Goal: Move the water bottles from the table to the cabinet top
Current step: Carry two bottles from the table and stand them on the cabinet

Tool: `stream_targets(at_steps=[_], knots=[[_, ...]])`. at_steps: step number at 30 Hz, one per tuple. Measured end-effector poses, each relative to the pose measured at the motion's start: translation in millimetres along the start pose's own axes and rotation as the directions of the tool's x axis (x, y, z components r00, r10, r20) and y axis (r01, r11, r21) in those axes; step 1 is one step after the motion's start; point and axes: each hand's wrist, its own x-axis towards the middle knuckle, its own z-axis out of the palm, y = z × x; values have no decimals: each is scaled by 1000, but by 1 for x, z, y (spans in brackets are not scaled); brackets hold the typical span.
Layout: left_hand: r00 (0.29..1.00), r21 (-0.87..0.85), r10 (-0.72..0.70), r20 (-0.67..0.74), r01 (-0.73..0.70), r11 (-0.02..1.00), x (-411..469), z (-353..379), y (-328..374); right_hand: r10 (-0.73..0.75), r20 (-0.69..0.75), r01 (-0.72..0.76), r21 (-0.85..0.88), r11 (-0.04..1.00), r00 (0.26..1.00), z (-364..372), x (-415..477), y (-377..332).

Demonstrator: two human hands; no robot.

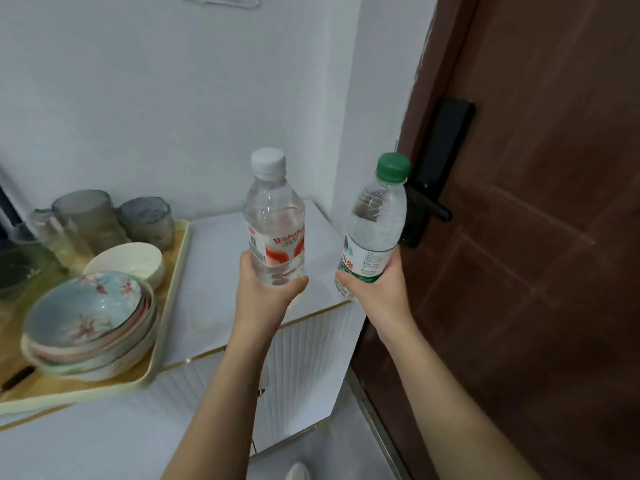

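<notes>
2 water bottles held above the white cabinet top (242, 244), neither touching it. White-capped bottle (274, 216): long axis near vertical, cap up, left hand (266, 289) closed around its base. Green-capped bottle (375, 226): cap up, leaning slightly right, right hand (375, 289) wrapped around its lower part; its base hidden by the grip. Both clear, labels partly legible. Left on the cabinet: tray (173, 306) holding stacked bowls (90, 320) and blurred glass cups (104, 220); tray cut off at frame edge. Brown door (540, 202) at right.
</notes>
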Motion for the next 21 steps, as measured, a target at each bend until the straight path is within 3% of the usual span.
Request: stream_targets(at_steps=[11,21], knots=[[991,117,-131,19,128,985,98,35,-54,117,-1,-117,-71,991,993,38,91,69],[992,165,-115,43,106,981,124,47,-67,132,127,-120,-99,988,983,50,133,94]])
